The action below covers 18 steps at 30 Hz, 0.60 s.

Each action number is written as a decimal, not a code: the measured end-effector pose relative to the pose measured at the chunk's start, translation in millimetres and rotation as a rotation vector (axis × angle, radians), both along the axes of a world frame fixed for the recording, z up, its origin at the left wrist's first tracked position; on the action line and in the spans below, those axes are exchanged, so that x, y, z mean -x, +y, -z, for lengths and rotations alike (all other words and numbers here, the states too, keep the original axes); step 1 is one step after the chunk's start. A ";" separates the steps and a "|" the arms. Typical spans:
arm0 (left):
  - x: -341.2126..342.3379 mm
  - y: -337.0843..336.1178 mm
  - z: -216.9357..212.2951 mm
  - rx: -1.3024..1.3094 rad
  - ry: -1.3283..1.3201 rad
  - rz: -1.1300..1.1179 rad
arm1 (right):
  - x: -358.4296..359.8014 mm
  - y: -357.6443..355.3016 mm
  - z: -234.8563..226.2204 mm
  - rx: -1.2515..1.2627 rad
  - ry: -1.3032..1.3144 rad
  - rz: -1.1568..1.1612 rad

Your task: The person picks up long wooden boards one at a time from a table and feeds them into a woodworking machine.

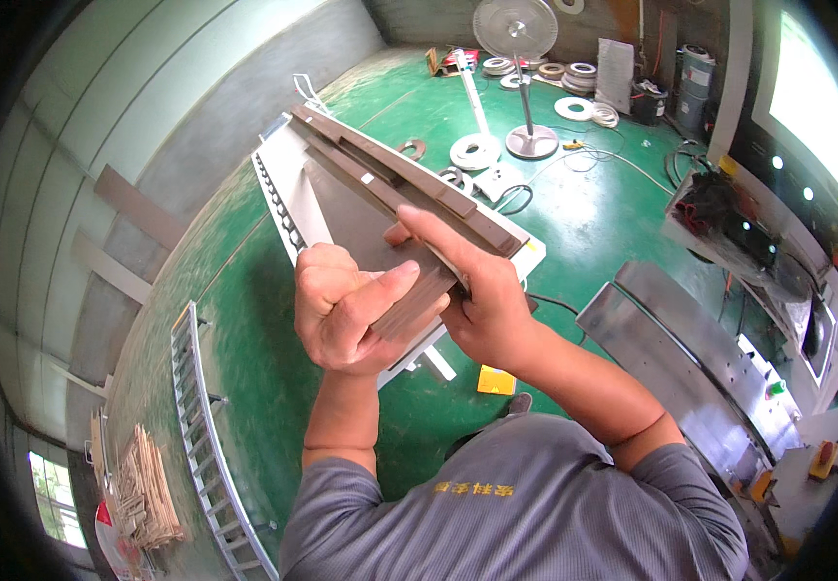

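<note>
Green floor [574,232] below; your left hand [341,312] and right hand [487,298] grip brown board [415,303]; loosened grip could drop it.

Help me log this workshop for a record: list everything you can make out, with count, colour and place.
Board piece: 1, brown, held at centre
Long strips: at least 2, brown, on the bench
Bench: 1, white, centre
Pedestal fan: 1, grey, far floor
Coiled rolls: several, mostly white, around the fan
Drum-like containers: at least 2, dark, far right
Yellow box: 1, yellow, floor below the bench
Metal machine: 1, silver, right
Ladder-like frame: 1, silver, left floor
Wood strips: many, tan, lower left
Floor: 1, green, throughout
Shirt: 1, grey, bottom
Left grip: 1, bare, on the board piece
Right grip: 1, bare, at its right edge
</note>
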<state>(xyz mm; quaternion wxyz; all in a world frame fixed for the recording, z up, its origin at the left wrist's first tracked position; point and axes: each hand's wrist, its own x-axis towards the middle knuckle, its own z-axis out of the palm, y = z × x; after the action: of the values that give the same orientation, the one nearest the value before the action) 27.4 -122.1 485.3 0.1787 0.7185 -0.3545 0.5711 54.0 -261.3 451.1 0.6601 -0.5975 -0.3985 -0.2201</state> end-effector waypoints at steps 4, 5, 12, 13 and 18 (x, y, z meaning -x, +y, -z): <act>-10.1 -6.0 7.1 -0.093 0.186 0.217 | -18.7 -21.5 24.9 0.016 -0.090 -0.083; -14.9 -2.1 15.2 -0.015 0.263 0.338 | -10.2 -42.4 23.7 0.058 -0.032 -0.095; -158.0 94.3 199.0 1.658 0.735 0.229 | 87.6 -224.5 75.7 -0.294 -0.155 -0.267; -178.4 127.8 254.5 1.888 0.904 0.364 | 105.1 -256.4 71.6 -0.362 -0.151 -0.417; -244.5 133.2 376.3 1.352 1.305 0.853 | 191.0 -371.5 134.6 -0.787 -0.012 0.052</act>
<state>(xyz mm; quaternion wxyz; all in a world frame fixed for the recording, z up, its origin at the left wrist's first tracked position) 271.9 11.2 109.0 0.8907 0.4525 -0.0189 0.0391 -137.0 -632.8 316.5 0.8307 -0.3074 -0.2723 -0.3759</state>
